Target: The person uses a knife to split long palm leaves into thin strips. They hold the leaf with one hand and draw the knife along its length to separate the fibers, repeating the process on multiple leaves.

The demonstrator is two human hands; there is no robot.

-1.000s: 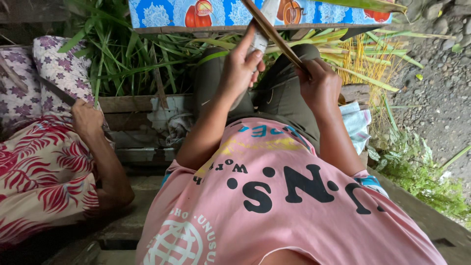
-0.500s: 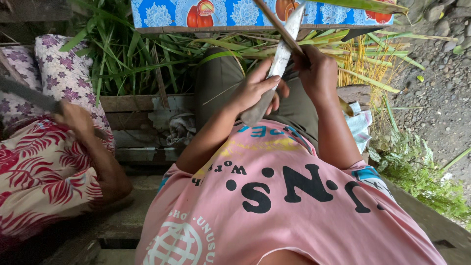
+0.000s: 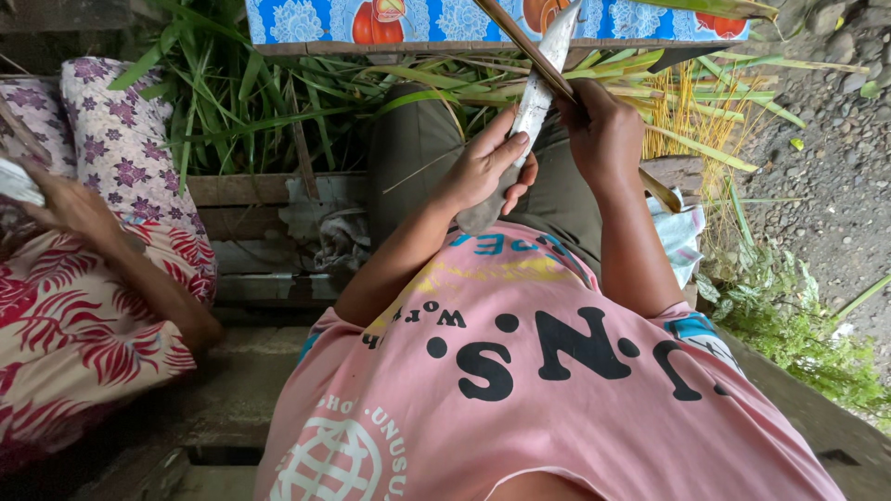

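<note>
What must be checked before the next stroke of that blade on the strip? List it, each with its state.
1. Left hand closed round the knife: ok.
2. Right hand closed on the thin brown strip: ok.
3. Blade crosses the strip just above the right hand: ok; actual contact, cannot tell.
4. Left thumb clear of the cutting edge: cannot tell, it lies on the blade.
5. Other person's hand away from the blade: ok, far to the left.

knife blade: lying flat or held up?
Held up, tilted. The left hand grips the knife low, blade pointing up and away, crossing the leaf strip held in the right hand.
</note>
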